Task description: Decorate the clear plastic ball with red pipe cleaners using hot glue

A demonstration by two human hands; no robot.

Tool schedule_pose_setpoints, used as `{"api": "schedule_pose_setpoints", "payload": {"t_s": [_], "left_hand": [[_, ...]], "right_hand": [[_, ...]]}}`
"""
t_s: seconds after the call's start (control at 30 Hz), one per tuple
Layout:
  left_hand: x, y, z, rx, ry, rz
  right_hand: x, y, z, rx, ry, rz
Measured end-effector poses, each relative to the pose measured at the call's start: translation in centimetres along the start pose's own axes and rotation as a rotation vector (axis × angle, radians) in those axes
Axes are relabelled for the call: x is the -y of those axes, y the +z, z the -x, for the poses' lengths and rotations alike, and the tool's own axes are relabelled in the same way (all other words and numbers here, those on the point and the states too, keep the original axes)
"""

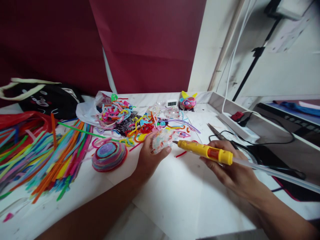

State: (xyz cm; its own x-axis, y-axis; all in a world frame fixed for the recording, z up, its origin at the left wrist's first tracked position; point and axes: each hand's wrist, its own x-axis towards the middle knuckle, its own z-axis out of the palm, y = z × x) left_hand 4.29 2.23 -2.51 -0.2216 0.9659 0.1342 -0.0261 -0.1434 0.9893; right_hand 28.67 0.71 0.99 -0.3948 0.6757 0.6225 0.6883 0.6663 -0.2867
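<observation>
My left hand (149, 154) is closed around a small clear ball (162, 140) speckled with colours, held just above the white table (175, 193). My right hand (230, 170) grips a yellow pen-shaped glue gun (207, 151) with a clear glue stick (275, 173) trailing out of its back. The gun's tip points left and almost touches the ball. A coiled pipe-cleaner dome (109, 155) in purple, blue and red lies left of my left hand.
Straight pipe cleaners (42, 156) fan out at the left. A tangle of bent pieces (135, 123) lies behind the ball. Scissors (217, 133), a power strip (240, 128), a small digital clock (172, 103), a finished colourful ball with yellow ears (188, 101) and a black bag (47, 100) stand around.
</observation>
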Motion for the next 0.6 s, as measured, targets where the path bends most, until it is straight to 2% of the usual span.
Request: {"api": "schedule_pose_setpoints", "payload": {"t_s": [0.6], "left_hand": [[0.14, 0.05, -0.09, 0.006, 0.004, -0.01]], "right_hand": [[0.11, -0.05, -0.03, -0.009, -0.045, -0.006]]}}
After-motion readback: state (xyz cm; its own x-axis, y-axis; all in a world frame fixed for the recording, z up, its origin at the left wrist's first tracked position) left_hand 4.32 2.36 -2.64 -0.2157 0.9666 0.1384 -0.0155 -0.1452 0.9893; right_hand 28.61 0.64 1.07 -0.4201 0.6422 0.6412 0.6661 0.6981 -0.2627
